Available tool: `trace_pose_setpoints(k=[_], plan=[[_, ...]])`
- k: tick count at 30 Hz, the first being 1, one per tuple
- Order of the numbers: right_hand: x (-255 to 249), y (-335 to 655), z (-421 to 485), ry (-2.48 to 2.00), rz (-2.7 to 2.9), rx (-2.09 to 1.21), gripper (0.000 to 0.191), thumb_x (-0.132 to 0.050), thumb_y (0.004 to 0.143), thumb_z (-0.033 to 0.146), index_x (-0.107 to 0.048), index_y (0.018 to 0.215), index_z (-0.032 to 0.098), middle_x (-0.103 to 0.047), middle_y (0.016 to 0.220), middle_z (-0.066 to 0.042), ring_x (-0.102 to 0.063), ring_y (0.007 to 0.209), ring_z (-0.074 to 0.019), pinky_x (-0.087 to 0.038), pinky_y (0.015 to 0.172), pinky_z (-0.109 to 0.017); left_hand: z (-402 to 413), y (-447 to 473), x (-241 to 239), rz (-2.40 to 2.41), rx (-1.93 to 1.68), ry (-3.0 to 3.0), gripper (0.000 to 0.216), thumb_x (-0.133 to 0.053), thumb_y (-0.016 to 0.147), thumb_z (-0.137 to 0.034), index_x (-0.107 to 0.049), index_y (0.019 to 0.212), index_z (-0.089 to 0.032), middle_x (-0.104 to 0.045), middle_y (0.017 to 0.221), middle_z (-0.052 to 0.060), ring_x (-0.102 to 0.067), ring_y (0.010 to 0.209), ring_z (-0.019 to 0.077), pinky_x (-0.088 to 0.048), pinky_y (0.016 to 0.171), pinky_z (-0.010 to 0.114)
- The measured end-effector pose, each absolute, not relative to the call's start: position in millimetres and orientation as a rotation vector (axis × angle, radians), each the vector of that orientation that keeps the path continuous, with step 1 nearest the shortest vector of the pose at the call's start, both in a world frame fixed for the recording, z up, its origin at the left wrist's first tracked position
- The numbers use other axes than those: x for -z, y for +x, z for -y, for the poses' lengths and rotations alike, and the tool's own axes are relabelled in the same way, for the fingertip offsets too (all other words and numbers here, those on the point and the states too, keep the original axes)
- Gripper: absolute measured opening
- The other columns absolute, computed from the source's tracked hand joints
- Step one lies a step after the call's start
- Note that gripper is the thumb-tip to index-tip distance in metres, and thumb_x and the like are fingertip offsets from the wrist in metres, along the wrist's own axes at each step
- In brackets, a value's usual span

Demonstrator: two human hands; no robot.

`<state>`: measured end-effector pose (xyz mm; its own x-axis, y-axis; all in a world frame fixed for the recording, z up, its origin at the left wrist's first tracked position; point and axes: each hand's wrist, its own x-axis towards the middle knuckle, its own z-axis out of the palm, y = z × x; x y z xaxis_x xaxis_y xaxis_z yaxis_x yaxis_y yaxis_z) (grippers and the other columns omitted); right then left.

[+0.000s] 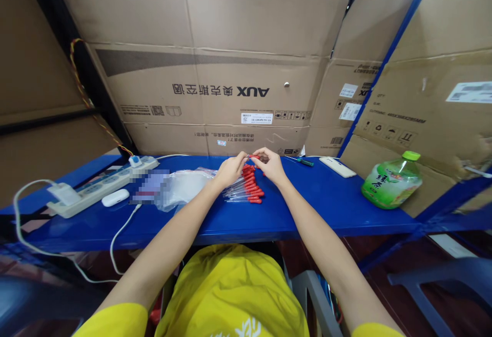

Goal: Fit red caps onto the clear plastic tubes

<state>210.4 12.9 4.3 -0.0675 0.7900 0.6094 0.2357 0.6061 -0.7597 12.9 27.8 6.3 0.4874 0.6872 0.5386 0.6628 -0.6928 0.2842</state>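
My left hand and my right hand meet over the back of the blue table, fingers closed in a pinch. Between the fingertips shows the red end of a dropper; the fingers hide most of it. Just below and between my hands lies a row of droppers, with clear thin tubes to the left and red rubber bulbs to the right. A clear plastic bag lies flat beside my left forearm.
On the left are a power strip with cables and a white case. A green-handled screwdriver, a white phone-like slab and a green drink bottle lie or stand right. Cardboard walls enclose the blue table.
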Motion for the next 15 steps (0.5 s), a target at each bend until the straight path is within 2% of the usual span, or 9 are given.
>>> trace_pose_setpoints(k=[5,11,15], plan=[[-1.3,209.5,-14.1,-0.831,1.585,-0.576,0.036,-0.077,0.081,0.055,-0.066,0.088,0.022,-0.072,0.078,-0.004,-0.067,0.068,-0.0190,-0.056,0.066,-0.032,-29.5,16.2,-2.4,-1.132,-1.025,2.657,0.029,-0.030,0.111,-0.037,-0.056,0.108,-0.024,-0.072,0.091,0.007,-0.070,0.084,0.0245,-0.042,0.071,0.030],[1.4,208.0,-14.7,-0.803,1.556,-0.619,0.041,-0.077,0.080,0.061,-0.065,0.085,0.022,-0.070,0.071,-0.002,-0.065,0.060,-0.0178,-0.054,0.061,-0.031,-25.8,19.2,-3.6,-1.273,-0.994,2.671,0.034,-0.029,0.111,-0.041,-0.057,0.102,-0.024,-0.072,0.090,0.006,-0.069,0.085,0.0239,-0.039,0.069,0.030],[0.9,207.2,-14.3,-0.751,1.540,-0.681,0.040,-0.081,0.079,0.058,-0.066,0.085,0.021,-0.069,0.069,-0.001,-0.066,0.058,-0.0173,-0.054,0.060,-0.030,-24.5,16.2,-6.8,-1.261,-0.941,2.724,0.036,-0.029,0.111,-0.040,-0.057,0.097,-0.023,-0.072,0.089,0.005,-0.068,0.085,0.0231,-0.038,0.070,0.030]])
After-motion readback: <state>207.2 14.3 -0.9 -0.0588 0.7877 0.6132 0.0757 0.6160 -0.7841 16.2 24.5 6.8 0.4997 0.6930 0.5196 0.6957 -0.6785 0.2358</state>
